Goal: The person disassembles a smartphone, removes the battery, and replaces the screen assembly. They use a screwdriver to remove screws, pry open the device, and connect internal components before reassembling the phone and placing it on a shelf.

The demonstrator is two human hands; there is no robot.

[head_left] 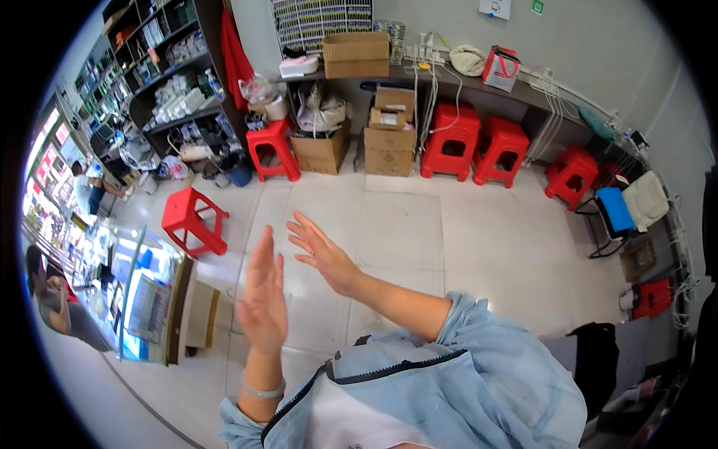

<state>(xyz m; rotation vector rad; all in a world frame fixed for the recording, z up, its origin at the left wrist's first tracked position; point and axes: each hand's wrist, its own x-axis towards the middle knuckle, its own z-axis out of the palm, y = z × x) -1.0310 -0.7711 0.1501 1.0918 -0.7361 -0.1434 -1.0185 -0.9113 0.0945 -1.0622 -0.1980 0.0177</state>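
Two hands hover empty above the tile floor [419, 239]: the left hand [263, 295] is flat and edge-on, fingers together, and the right hand [320, 251] is spread wide, palm down, just beside it, not touching. Nearest lies a red stool [193, 217], moulded plastic and square-topped, to their left. Keeping both palms loose and level seems wisest. A glass counter [142, 292] gleams beyond, contents possibly small boxes.

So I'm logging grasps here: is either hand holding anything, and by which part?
Nothing is held. The left hand and right hand are both open, fingers spread, raised in the air above the tiled floor.
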